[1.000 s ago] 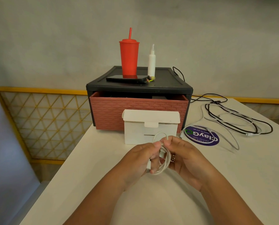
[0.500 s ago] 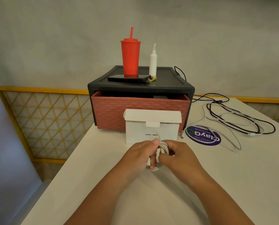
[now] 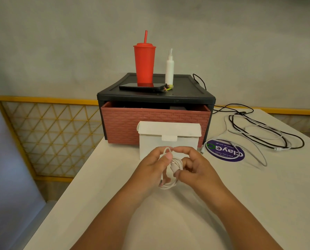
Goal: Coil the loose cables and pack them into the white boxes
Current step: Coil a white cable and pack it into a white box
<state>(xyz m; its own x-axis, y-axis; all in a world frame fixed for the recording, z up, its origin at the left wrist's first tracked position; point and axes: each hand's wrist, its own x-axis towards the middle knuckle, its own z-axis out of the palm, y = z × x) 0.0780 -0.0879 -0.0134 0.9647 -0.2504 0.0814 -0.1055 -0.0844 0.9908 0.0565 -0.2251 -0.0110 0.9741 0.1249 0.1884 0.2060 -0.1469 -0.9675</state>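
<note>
Far left, beyond the desk's [image 3: 114,177] left edge, we see a yellow lattice railing [image 3: 47,138].

Near the middle of the desk, held above its surface:
- The left hand [image 3: 148,170] grasps the coiled white cable [image 3: 177,162], with its fingers curled round the bundle and its thumb on the near side.
- The right hand [image 3: 197,170] grips the same coil from the other side. Its thumb presses on the strands, and its forefinger reaches the small loop standing up at the top.
- The coil hangs between the two hands, just in front of the white box [image 3: 150,147] and not in it. We cannot tell whether it touches the desk.

The white box stands against the front of the drawer unit [image 3: 186,87] at the desk's far edge, with its lid folded over its top. The unit's brick-pattern drawer [image 3: 125,123] is slightly pulled out. On the unit are a phone [image 3: 141,86], a red tumbler [image 3: 144,65] with a straw and a white bottle [image 3: 169,69].

Right of the box lies a purple round sticker [image 3: 224,152]. Toward the far right corner lies a tangle of loose cables [image 3: 269,134], black and white, uncoiled.
</note>
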